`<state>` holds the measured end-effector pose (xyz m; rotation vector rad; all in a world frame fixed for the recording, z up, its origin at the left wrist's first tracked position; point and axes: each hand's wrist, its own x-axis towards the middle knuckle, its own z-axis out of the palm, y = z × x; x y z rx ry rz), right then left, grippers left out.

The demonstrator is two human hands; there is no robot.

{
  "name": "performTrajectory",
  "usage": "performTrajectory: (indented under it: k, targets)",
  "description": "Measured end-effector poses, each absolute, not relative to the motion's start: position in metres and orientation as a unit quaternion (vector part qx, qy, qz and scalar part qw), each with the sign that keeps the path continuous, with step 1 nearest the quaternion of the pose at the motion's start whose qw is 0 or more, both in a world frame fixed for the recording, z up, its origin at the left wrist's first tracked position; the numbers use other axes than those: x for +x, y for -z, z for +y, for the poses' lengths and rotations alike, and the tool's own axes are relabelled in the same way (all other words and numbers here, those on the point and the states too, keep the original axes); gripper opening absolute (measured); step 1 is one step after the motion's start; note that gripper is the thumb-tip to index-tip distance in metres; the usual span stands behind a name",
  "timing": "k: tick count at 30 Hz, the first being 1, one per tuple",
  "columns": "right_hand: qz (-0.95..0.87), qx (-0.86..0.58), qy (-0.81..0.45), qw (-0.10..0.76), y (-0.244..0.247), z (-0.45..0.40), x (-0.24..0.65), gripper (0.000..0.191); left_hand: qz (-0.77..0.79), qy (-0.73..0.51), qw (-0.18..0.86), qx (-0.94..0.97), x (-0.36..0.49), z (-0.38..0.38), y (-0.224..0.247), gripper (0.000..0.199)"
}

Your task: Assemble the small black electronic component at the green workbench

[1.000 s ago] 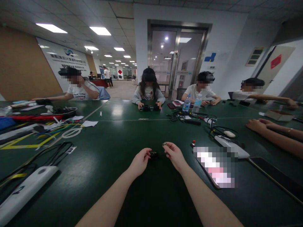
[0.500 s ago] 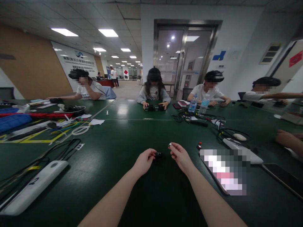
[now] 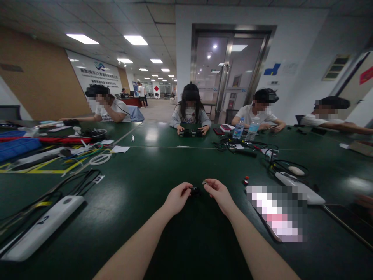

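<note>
Held small black device (image 3: 194, 190) in left grip (image 3: 178, 197), closed on its left end, over green counter (image 3: 140, 217); could not tell contact with counter. Pinched tiny piece (image 3: 204, 182) in right grip (image 3: 219, 193), between thumb and finger, just right of black device and slightly beyond, apart from it. Noted lit phone (image 3: 272, 214) right of right grip, red item (image 3: 246, 180) near its far end. Saw white power strip (image 3: 46, 229) well left of left grip.
</note>
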<state>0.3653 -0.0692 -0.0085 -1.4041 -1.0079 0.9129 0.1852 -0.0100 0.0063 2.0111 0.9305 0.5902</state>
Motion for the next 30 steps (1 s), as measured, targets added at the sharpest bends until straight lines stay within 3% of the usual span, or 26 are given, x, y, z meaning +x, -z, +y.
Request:
performTrajectory:
  k: [8,18,25,30]
  targets:
    - [-0.503,-0.601,-0.367,0.501,0.007,-0.067,0.36,0.031,0.397,-0.224,0.403,0.793,0.189,-0.013,-0.015,0.037]
    - [-0.546,-0.614,-0.347,0.452,-0.002,-0.072,0.354,0.032,0.389,-0.21,0.343,0.829,0.193,-0.011,-0.012,0.033]
    - [-0.557,-0.617,-0.339,0.44,-0.003,-0.073,0.353,0.033,0.383,-0.208,0.363,0.824,0.193,-0.012,-0.011,0.03]
    - [-0.52,-0.615,-0.348,0.479,0.0,-0.071,0.359,0.032,0.404,-0.194,0.365,0.816,0.194,-0.011,-0.011,0.03]
